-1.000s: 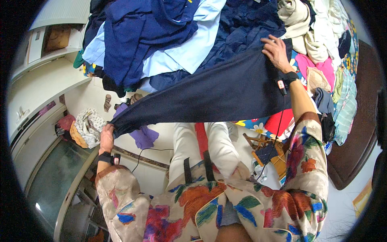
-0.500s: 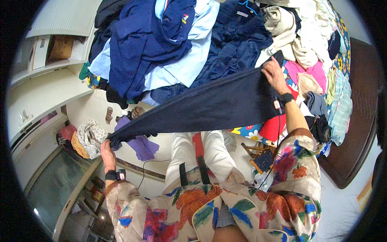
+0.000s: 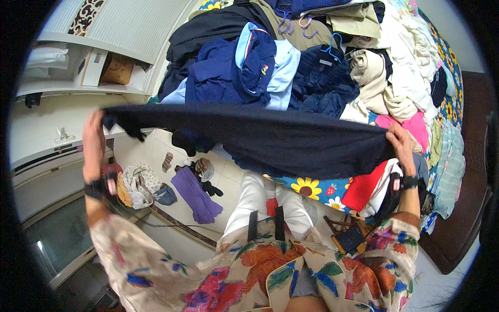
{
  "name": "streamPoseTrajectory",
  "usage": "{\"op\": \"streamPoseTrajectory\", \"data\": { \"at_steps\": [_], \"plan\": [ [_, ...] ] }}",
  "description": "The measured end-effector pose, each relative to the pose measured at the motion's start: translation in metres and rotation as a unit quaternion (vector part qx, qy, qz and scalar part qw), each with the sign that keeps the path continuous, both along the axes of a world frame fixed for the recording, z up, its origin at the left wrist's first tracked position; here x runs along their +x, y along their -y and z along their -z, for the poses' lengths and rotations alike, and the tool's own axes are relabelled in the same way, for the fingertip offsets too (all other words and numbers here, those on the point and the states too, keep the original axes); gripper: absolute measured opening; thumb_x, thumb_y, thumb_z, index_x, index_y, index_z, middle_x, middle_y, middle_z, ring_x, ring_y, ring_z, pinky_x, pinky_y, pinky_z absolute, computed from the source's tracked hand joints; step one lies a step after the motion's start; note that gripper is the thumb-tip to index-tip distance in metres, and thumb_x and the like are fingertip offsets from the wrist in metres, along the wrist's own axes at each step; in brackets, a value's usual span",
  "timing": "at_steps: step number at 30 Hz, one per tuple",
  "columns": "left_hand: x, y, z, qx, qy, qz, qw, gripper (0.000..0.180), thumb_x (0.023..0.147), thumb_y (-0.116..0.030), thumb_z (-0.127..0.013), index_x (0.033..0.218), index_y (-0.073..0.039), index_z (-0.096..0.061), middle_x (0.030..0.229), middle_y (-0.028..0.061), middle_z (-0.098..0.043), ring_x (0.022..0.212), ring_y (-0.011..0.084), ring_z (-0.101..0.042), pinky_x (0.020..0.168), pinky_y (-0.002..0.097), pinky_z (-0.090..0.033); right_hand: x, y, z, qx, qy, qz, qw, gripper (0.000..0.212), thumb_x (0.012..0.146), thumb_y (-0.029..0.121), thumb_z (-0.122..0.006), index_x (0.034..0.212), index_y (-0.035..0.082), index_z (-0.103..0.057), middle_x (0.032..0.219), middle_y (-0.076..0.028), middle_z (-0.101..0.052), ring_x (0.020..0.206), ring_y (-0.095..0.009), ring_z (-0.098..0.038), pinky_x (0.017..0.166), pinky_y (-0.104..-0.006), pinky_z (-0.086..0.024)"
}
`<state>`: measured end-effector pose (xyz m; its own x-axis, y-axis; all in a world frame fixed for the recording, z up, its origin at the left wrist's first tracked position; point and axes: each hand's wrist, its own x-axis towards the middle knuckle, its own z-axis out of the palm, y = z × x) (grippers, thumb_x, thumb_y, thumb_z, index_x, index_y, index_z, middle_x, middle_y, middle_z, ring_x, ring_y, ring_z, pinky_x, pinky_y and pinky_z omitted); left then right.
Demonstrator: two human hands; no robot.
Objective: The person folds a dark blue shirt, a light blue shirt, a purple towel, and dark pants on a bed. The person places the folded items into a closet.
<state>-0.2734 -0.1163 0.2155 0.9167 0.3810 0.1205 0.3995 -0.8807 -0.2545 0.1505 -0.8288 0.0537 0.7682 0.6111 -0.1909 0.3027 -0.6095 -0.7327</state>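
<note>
A long black garment (image 3: 280, 138), perhaps trousers or leggings, is stretched in the air between my two hands, in front of the clothes-covered bed. My left hand (image 3: 93, 143) grips its narrow end at the far left, where a bit of dark cloth hangs loose. My right hand (image 3: 402, 145) is closed on the wider end at the right, near the bed's edge. The garment droops along its lower edge and hides part of the bed's front. Just beyond it lie a navy polo shirt (image 3: 223, 73) and a dark navy jacket (image 3: 322, 83) with a blue hanger (image 3: 331, 48).
White clothes (image 3: 410, 57) heap the right of the bed, with pink cloth (image 3: 416, 129) near its edge. On the floor lie purple cloth (image 3: 196, 195), socks (image 3: 167, 162) and a clothes pile (image 3: 140, 182). A cabinet (image 3: 57, 125) stands left; a small wooden stool (image 3: 351, 236) is below the bed.
My left hand has risen and swung outward to the left, bringing the garment nearly level. My right hand has moved lower and a little right. The view takes in more of the bed's far side.
</note>
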Motion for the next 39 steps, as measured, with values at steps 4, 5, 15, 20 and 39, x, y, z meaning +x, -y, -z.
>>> {"op": "streamPoseTrajectory", "data": {
  "at_steps": [4, 5, 15, 20, 39],
  "plan": [
    [0.17, -0.081, 0.031, -0.018, 0.02, 0.083, 0.996, 0.045, 0.079, 0.01, -0.05, 0.123, 0.0, -0.058, 0.122, 0.0211, -0.059, 0.117, 0.0362, -0.054, 0.098, 0.0379, -0.045, 0.059, -0.049, 0.067, -0.06, 0.102, 0.068, 0.991, 0.02, 0.088, 0.017, -0.061, 0.083, -0.002, -0.058, 0.075, -0.011, -0.058, 0.072, -0.024, -0.056, 0.07, -0.0356, -0.044],
    [0.215, -0.09, 0.056, -0.081, 0.053, 0.118, 0.988, 0.051, 0.077, 0.009, -0.051, 0.127, -0.003, -0.055, 0.128, 0.022, -0.055, 0.121, 0.0374, -0.051, 0.102, 0.04, -0.042, 0.064, -0.062, 0.09, -0.105, 0.169, 0.109, 0.974, 0.026, 0.089, 0.022, -0.061, 0.097, -0.002, -0.063, 0.094, -0.017, -0.065, 0.092, -0.031, -0.061, 0.084, -0.0394, -0.046],
    [0.202, -0.048, 0.222, -0.409, 0.264, -0.142, 0.862, 0.034, 0.089, -0.019, -0.062, 0.116, 0.001, -0.059, 0.111, 0.0159, -0.063, 0.102, 0.0242, -0.061, 0.09, 0.0383, -0.049, -0.133, 0.001, 0.169, 0.045, 0.006, 0.391, 0.919, 0.028, 0.089, 0.013, -0.062, 0.116, 0.004, -0.062, 0.112, -0.014, -0.063, 0.103, -0.026, -0.059, 0.091, -0.0353, -0.046],
    [0.121, 0.049, 0.264, -0.795, 0.235, -0.342, 0.443, 0.02, 0.096, -0.022, -0.059, 0.099, -0.003, -0.058, 0.095, 0.0093, -0.064, 0.086, 0.0181, -0.066, 0.071, 0.0263, -0.058, -0.258, 0.028, 0.232, 0.195, -0.379, 0.68, 0.597, 0.014, 0.093, 0.02, -0.062, 0.098, 0.007, -0.06, 0.085, -0.006, -0.063, 0.065, -0.017, -0.057, 0.061, -0.0322, -0.053],
    [0.197, 0.378, 0.356, -0.731, 0.206, -0.559, 0.332, 0.044, 0.084, -0.031, -0.075, 0.114, -0.005, -0.056, 0.119, 0.0142, -0.055, 0.11, 0.0283, -0.054, 0.079, 0.0432, -0.051, -0.218, -0.035, 0.25, 0.248, -0.232, 0.513, 0.788, 0.051, 0.086, 0.015, -0.069, 0.131, 0.005, -0.049, 0.124, -0.013, -0.061, 0.111, -0.025, -0.058, 0.099, -0.0347, -0.045]
  ]
}}
